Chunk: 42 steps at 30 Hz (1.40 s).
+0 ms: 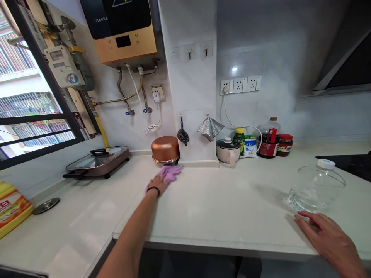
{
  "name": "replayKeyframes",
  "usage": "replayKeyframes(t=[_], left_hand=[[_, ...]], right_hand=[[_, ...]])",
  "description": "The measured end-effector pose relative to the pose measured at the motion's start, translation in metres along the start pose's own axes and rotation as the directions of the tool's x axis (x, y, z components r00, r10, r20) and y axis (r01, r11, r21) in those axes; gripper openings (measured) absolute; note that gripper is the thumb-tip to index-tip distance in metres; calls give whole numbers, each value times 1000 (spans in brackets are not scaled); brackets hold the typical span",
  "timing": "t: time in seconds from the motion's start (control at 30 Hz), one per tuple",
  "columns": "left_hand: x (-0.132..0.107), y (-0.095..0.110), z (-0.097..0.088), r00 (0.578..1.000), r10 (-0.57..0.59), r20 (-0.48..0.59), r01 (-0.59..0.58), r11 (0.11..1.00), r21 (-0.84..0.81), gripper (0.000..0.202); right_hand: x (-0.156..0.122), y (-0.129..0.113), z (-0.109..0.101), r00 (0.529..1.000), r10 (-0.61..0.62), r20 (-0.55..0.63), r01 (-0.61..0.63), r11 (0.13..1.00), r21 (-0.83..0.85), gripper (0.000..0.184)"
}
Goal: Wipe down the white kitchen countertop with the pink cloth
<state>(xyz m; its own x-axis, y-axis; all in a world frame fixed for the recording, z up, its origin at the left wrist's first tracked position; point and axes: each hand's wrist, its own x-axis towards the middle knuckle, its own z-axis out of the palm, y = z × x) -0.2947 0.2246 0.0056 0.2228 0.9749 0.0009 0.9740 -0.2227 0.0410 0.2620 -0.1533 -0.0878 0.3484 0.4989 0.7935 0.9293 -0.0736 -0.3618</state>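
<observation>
My left hand [159,183], with a black band at the wrist, presses a purple cloth [171,172] onto the white countertop [220,204]. The cloth bunches out past my fingertips, close to an upturned copper-coloured pot [165,150]. Lower right, my right hand [329,236] hovers by the counter's front edge with thumb and forefinger apart and nothing visible between them. Just beyond those fingertips stands a clear glass vessel [304,200] with a white cap [325,164] at its top; whether they touch it I cannot tell.
An electric pan [100,162] with a glass lid, a metal disc [46,205] and a yellow bottle [13,210] stand left. At the wall are a small lidded pot [228,150], a green bottle [239,138], a dark-liquid jug [268,144] and a red-lidded jar [284,145]. A black cooktop [353,166] lies right.
</observation>
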Motion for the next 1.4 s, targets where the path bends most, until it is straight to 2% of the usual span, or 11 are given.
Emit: replayKeyframes(t=[0.17, 0.23, 0.33, 0.47, 0.6, 0.83, 1.0, 1.1, 1.2, 1.3, 1.4], left_hand=[[-19, -107, 1, 960, -279, -40, 281, 959, 50, 81], [-21, -125, 4, 940, -335, -68, 340, 938, 67, 81], [-20, -117, 8, 922, -380, -76, 385, 919, 80, 82], [-18, -55, 11, 962, -273, -24, 274, 955, 115, 86], [-18, 46, 16, 999, 8, 34, -12, 994, 108, 89], [-13, 244, 18, 944, 321, 78, -325, 945, 34, 91], [-30, 349, 18, 880, 458, 124, -457, 889, -36, 92], [-59, 389, 21, 794, 592, 140, -589, 805, -65, 94], [-95, 410, 27, 689, 707, 157, -702, 706, -95, 97], [-125, 406, 30, 584, 792, 178, -785, 607, -122, 101], [-139, 379, 27, 522, 829, 199, -825, 550, -128, 100]], right_hand=[[-1, -19, -3, 995, 49, 82, -49, 999, 2, 39], [0, -28, -6, 994, 50, 95, -48, 999, -18, 41], [2, -36, -7, 993, 37, 115, -33, 999, -40, 41], [0, -37, -5, 992, 35, 124, -27, 998, -65, 38], [-1, -39, -5, 992, 33, 121, -27, 998, -52, 35], [1, -48, -8, 991, 55, 124, -51, 998, -34, 26], [4, -50, -13, 992, 84, 98, -84, 996, 1, 24], [5, -50, -15, 995, 69, 75, -70, 998, 7, 26], [5, -50, -15, 993, 73, 89, -75, 997, 16, 28], [6, -50, -15, 990, 88, 106, -90, 996, 14, 30], [6, -50, -16, 991, 87, 98, -86, 996, -6, 32]])
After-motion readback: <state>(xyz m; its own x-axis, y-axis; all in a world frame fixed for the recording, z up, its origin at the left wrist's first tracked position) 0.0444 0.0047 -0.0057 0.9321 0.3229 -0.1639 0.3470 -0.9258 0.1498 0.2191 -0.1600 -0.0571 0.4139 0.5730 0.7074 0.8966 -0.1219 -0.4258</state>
